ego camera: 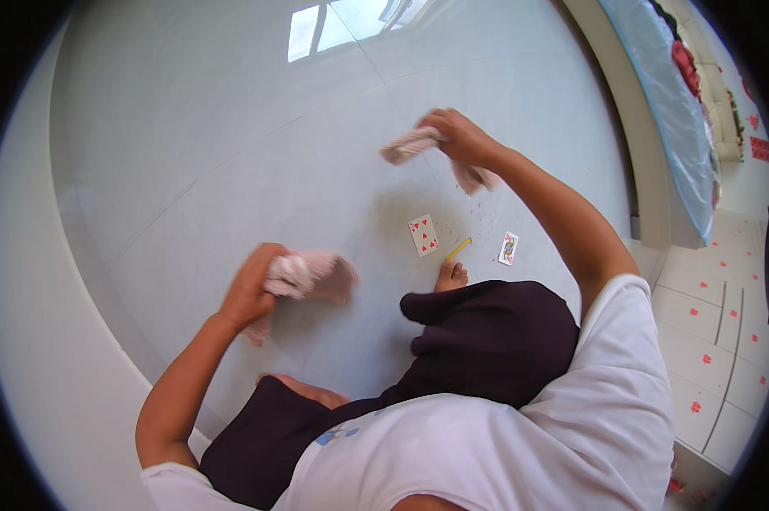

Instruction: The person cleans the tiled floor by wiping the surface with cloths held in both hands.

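Observation:
My left hand [250, 284] grips a bunched pink cloth [324, 276] over the tiled floor at the left. A loose end of it hangs below my wrist. Farther out, to the right, my right hand [461, 133] holds another pink cloth [411, 145], rolled or folded at one end, with a blurred flap dangling beneath. Both cloths seem to be off the floor. Between my right hand and my bare foot [451, 276] lie a five of hearts playing card [423, 236], a thin yellow stick [459, 248] and a face card [508, 248]. Dark crumbs [483, 214] are scattered around them.
A white wall [30, 255] curves along the left. At the right stands a bed [662, 121] with a light blue cover. Beyond it are white cabinet fronts [691, 332] with small red decorations. Window light [352, 25] reflects off the glossy floor [231, 121].

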A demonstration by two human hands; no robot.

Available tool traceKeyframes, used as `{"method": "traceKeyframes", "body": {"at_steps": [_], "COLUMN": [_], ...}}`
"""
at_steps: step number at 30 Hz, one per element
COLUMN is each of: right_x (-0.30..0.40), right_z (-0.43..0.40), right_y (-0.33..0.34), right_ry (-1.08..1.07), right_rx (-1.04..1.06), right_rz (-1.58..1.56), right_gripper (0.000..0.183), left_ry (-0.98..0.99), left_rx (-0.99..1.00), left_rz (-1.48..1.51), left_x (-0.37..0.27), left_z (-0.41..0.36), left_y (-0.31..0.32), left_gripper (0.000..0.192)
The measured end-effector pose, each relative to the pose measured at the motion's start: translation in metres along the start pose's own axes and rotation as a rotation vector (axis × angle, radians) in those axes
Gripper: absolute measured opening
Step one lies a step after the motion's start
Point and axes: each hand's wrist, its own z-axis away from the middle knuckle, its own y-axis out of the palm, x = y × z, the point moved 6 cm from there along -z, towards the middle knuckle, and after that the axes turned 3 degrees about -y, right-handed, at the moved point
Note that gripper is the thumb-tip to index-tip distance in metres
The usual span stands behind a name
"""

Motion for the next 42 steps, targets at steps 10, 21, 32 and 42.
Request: {"method": "traceKeyframes", "body": {"at_steps": [10, 21, 32, 42], "right_x": [-0.048, -0.104, -0.085, -0.008], "right_z": [-0.062, 0.324, 0.192, 0.074], "right_y": [0.066, 0.124, 0.011, 0.134], "right_ry": [0.066, 0.274, 0.174, -0.088], "right_rx": [-0.074, 0.106, -0.499, -0.216], "right_rz": [0.130, 0.068, -0.098, 0.115], "right_gripper": [0.041, 0.032, 0.059, 0.040], "left_ry": [-0.288, -0.163, 0.303, 0.149], "left_rx": [-0.345, -1.036, -0.201, 0.244], "left_rz": [-0.368, -0.783, -0.513, -0.219], "left_x": [0.055, 0.072, -0.014, -0.077], "left_z": [-0.044, -0.062, -0.130, -0.063], "left_y": [-0.078, -0.025, 0.198, 0.192], "left_gripper": [0.043, 0.037, 0.035, 0.053]}}
